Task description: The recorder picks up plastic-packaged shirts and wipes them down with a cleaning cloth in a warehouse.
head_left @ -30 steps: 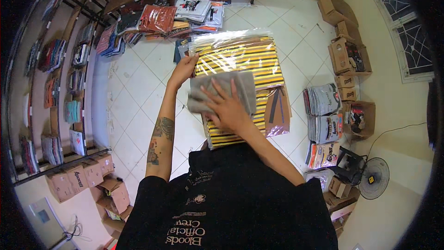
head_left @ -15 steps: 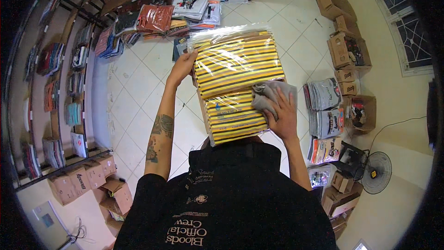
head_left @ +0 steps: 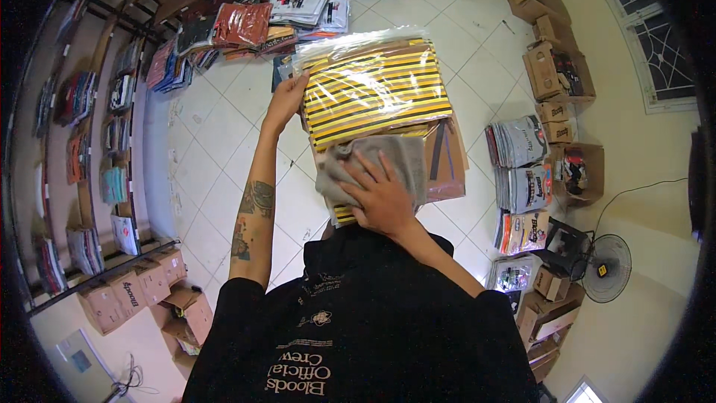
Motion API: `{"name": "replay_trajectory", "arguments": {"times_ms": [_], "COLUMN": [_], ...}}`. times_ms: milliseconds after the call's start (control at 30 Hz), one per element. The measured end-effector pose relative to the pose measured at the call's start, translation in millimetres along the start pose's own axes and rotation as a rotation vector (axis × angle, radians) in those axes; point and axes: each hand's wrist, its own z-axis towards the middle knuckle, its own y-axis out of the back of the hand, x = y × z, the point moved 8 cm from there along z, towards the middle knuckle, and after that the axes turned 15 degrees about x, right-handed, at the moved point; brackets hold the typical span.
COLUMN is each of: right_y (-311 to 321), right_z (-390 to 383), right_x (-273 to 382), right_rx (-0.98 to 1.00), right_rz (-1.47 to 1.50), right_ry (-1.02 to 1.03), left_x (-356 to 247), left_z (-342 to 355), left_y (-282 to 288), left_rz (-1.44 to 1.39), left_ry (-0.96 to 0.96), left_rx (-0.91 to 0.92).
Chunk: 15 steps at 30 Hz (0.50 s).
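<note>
A yellow, black and white striped shirt (head_left: 380, 86), folded in a clear shiny plastic bag, lies in front of me. My left hand (head_left: 287, 101) grips its left edge. Nearer to me, a grey cloth (head_left: 406, 157) is spread over the lower striped part. Flat on this cloth lies my right hand (head_left: 382, 198), fingers spread apart. A brown item in clear plastic (head_left: 445, 164) shows from beneath on the right. The cloth hides most of the lower stripes, and the fingertips of my left hand are partly hidden.
Several bagged garments (head_left: 242, 26) are piled on the tiled floor at the far left. Shelves (head_left: 97, 119) with folded clothes line the left side. On the right are stacked garments (head_left: 522, 186), cardboard boxes (head_left: 556, 75) and a fan (head_left: 605, 269).
My right hand has swept the grey cloth leftward across the lower striped part. The brown item now shows at the right. My left hand stays at the bag's left edge.
</note>
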Motion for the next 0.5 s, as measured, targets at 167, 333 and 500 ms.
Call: {"name": "replay_trajectory", "arguments": {"times_ms": [167, 333, 500], "right_y": [-1, 29, 45], "right_z": [-17, -49, -59], "right_x": [-7, -51, -89], "right_rx": [0.253, 0.173, -0.074], "right_rz": [0.033, 0.019, -0.023], "right_ry": [0.257, 0.119, -0.140], "left_x": [-6, -72, -34], "left_z": [-20, -117, -145], "left_y": [6, -53, -104], "left_rz": [0.086, 0.750, 0.796], "left_ry": [-0.174, -0.608, -0.566], "left_rx": [-0.274, -0.492, 0.010]}}
